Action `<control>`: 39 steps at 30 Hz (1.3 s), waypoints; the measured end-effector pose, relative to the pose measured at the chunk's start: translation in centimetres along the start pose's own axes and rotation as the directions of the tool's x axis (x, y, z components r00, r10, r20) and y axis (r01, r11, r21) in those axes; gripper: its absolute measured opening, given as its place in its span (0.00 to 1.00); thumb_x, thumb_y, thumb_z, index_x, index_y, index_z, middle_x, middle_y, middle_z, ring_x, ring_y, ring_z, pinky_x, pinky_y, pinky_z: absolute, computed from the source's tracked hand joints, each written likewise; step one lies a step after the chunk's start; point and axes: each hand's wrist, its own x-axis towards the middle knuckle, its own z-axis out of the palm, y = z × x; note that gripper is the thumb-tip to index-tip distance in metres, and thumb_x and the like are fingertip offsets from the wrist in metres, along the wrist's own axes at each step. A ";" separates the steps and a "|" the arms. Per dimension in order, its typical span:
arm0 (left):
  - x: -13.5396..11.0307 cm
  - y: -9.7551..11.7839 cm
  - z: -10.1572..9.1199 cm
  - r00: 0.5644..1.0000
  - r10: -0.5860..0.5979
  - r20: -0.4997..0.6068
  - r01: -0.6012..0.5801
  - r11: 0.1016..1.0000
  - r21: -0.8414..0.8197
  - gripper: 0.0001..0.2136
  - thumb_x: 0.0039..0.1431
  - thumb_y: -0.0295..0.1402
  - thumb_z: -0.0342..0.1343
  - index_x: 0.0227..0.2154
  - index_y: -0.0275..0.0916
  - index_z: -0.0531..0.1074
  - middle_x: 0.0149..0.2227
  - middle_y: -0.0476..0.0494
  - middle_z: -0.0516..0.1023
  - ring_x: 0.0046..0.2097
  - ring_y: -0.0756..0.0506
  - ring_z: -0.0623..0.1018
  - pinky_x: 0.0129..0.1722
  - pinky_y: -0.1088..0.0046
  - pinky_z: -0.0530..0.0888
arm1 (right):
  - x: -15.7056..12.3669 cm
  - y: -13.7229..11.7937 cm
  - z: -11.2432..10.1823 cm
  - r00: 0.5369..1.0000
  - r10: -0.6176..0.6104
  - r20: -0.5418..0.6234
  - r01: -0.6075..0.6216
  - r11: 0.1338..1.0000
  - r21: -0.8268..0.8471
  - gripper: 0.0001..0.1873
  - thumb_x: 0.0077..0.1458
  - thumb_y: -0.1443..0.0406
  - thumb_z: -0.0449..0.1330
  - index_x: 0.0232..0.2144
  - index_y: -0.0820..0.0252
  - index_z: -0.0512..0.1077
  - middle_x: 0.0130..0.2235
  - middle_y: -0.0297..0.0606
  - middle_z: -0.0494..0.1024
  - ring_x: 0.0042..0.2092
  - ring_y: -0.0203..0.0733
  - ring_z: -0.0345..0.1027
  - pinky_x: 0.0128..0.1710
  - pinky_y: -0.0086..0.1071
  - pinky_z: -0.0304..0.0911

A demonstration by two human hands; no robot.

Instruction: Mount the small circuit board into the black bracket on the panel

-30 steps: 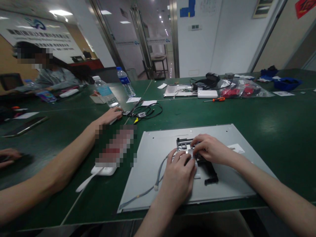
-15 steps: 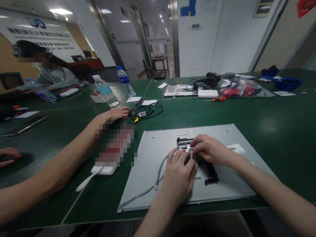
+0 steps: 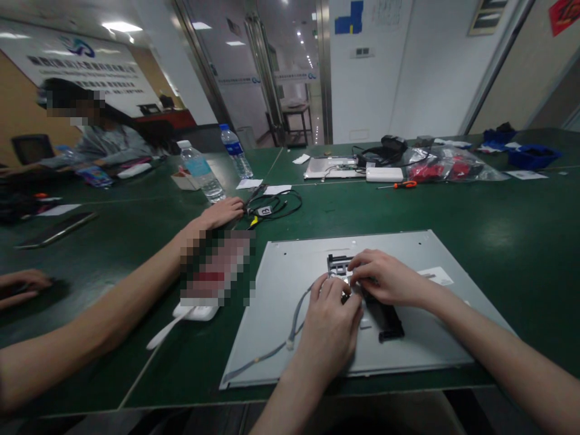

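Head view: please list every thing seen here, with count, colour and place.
table: one, green, across the view
panel: one, grey, flat on the table
bracket: one, black, on the panel
cable: one, grey, on the panel's left
water bottles: two, clear, far left
wire bundle: one, black, beyond the panel
screwdriver: one, orange handle, far side
co-worker's arm: one, bare, stretched from left toward the wire bundle
left hand: one, at the bracket
right hand: one, at the bracket
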 end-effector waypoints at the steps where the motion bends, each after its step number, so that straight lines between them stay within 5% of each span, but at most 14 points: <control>1: 0.0 0.0 0.0 1.000 -0.003 0.001 0.003 1.000 0.003 0.05 0.59 0.28 0.51 0.36 0.40 0.70 0.40 0.42 0.69 0.46 0.42 0.68 0.57 0.52 0.60 | 0.1 0.0 0.0 1.000 -0.003 0.010 0.003 1.000 -0.009 0.13 0.51 0.75 0.57 0.34 0.57 0.77 0.42 0.40 0.76 0.44 0.43 0.67 0.46 0.38 0.61; 14: 0.0 0.0 0.0 0.999 0.016 -0.039 -0.015 1.000 0.024 0.04 0.58 0.26 0.50 0.32 0.39 0.70 0.39 0.42 0.68 0.45 0.42 0.68 0.57 0.53 0.61 | 2.2 -1.7 -0.1 0.991 0.046 0.126 -0.008 0.957 -0.292 0.05 0.50 0.71 0.60 0.27 0.61 0.77 0.37 0.44 0.77 0.43 0.47 0.67 0.43 0.39 0.58; 24: -0.2 -0.1 0.2 0.999 0.025 -0.038 -0.024 1.000 0.010 0.04 0.58 0.27 0.51 0.34 0.39 0.70 0.39 0.43 0.68 0.44 0.42 0.69 0.56 0.52 0.61 | 1.4 -1.1 0.3 0.991 0.098 0.088 -0.075 0.968 -0.240 0.07 0.50 0.71 0.58 0.28 0.58 0.77 0.40 0.37 0.77 0.44 0.44 0.66 0.43 0.37 0.55; 39: -0.1 -0.1 0.1 1.000 0.006 0.000 -0.006 1.000 0.001 0.06 0.59 0.27 0.50 0.36 0.39 0.70 0.41 0.42 0.69 0.46 0.43 0.68 0.58 0.55 0.58 | 1.3 -1.7 0.5 0.992 0.108 0.064 -0.087 0.960 -0.266 0.07 0.51 0.71 0.58 0.26 0.60 0.76 0.39 0.40 0.77 0.44 0.47 0.65 0.43 0.39 0.56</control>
